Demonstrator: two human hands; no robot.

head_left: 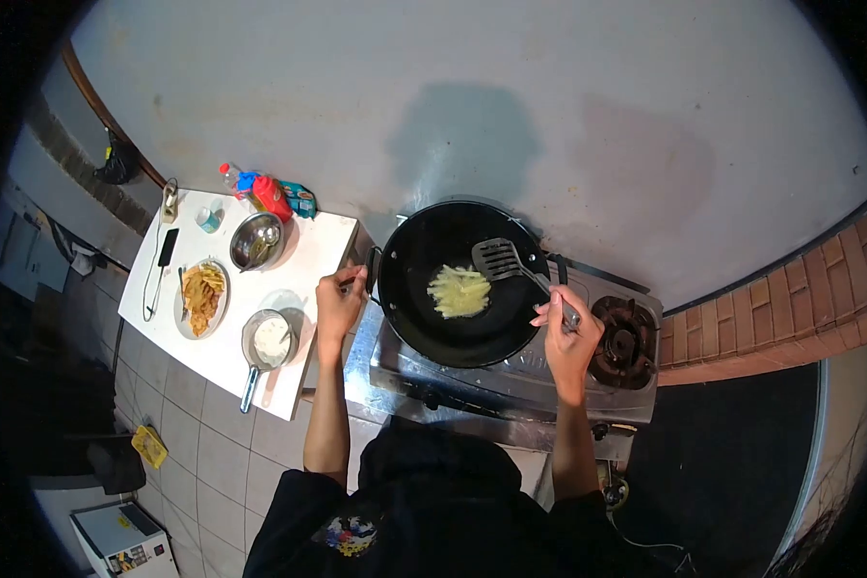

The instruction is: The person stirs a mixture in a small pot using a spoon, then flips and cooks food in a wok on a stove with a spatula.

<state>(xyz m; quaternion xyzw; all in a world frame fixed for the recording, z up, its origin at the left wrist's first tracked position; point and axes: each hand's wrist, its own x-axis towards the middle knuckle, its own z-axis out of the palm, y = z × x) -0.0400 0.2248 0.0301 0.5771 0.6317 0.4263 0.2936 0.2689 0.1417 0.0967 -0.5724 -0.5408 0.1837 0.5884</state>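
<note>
A black wok [424,332] sits on the stove's left burner. Pale yellow potato strips [459,292] lie bunched in a little oil at its middle. At the wok's left side, my left hand [339,306] is closed with its fingers at the loop handle [372,276]. My right hand [570,339] grips a slotted spatula [496,257] by its handle. The spatula's slotted head is over the wok, just above and right of the strips; whether it touches the wok's surface I cannot tell.
Left stands a white table [323,250] with a plate of fried food [202,301], a metal bowl [257,241], a handled strainer or pan with white contents [271,339], a phone [169,248] and bottles [272,197]. Right of the wok is a second burner [623,341]. A wall rises behind.
</note>
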